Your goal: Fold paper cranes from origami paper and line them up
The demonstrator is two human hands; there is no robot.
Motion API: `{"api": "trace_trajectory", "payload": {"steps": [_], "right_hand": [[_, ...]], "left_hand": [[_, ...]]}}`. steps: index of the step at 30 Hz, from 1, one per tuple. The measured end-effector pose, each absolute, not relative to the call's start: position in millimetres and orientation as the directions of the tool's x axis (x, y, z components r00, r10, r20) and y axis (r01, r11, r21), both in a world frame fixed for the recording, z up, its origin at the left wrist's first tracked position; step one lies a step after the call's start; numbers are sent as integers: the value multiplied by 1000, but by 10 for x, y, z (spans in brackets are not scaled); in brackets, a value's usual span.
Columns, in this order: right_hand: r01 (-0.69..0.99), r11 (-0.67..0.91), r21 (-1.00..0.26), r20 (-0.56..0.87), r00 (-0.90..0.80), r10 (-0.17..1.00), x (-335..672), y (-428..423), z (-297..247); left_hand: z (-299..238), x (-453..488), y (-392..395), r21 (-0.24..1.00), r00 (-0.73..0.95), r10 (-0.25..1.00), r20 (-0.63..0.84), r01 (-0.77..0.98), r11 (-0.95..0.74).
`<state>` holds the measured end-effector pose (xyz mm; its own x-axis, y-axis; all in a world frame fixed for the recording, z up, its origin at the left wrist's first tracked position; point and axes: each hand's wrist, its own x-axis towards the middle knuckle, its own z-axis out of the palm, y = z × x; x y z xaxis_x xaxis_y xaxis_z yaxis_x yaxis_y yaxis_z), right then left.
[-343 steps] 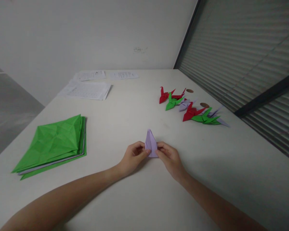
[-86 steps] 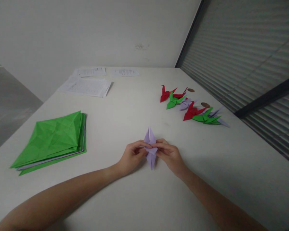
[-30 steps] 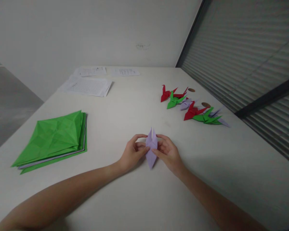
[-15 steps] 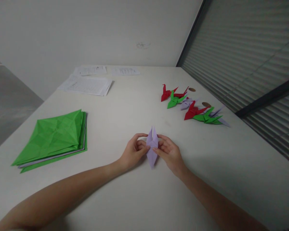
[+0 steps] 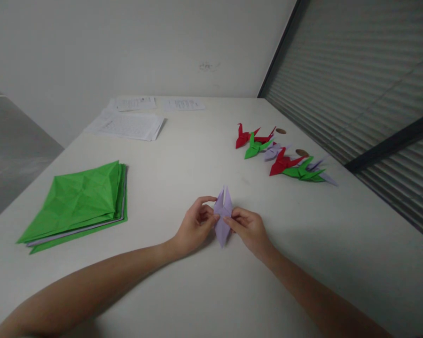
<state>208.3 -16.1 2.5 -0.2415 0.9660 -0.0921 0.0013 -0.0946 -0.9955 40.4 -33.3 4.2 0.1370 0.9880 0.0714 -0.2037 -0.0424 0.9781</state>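
A half-folded lilac paper shape [image 5: 222, 218], long and pointed at both ends with a split far tip, lies on the white table [image 5: 183, 169] in front of me. My left hand [image 5: 194, 225] pinches its left edge with thumb and fingers. My right hand [image 5: 248, 227] pinches its right edge near the middle. Both hands rest on the tabletop.
A stack of green square sheets [image 5: 79, 202] lies at the left. Several finished red, green and lilac paper cranes [image 5: 280, 157] sit at the right near the blinds. Printed white pages [image 5: 127, 124] lie at the far end. Two small brown discs [image 5: 299, 152] lie beside the cranes.
The lilac piece went from a short kite to a long diamond with a split tip. In the last second my right fingers drew in onto its right edge.
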Motion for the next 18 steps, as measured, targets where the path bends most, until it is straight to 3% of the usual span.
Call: {"api": "trace_trajectory", "payload": {"steps": [9,18], "right_hand": [[1,-96,-995,-93,-242,966,2084,-175,1],[-26,-126,-992,-114,-280,953,2080,-189,28]], "left_hand": [[-15,385,-238,943,243,965,-102,-284,171],[9,383,-272,977,198,978,-61,-190,99]]}}
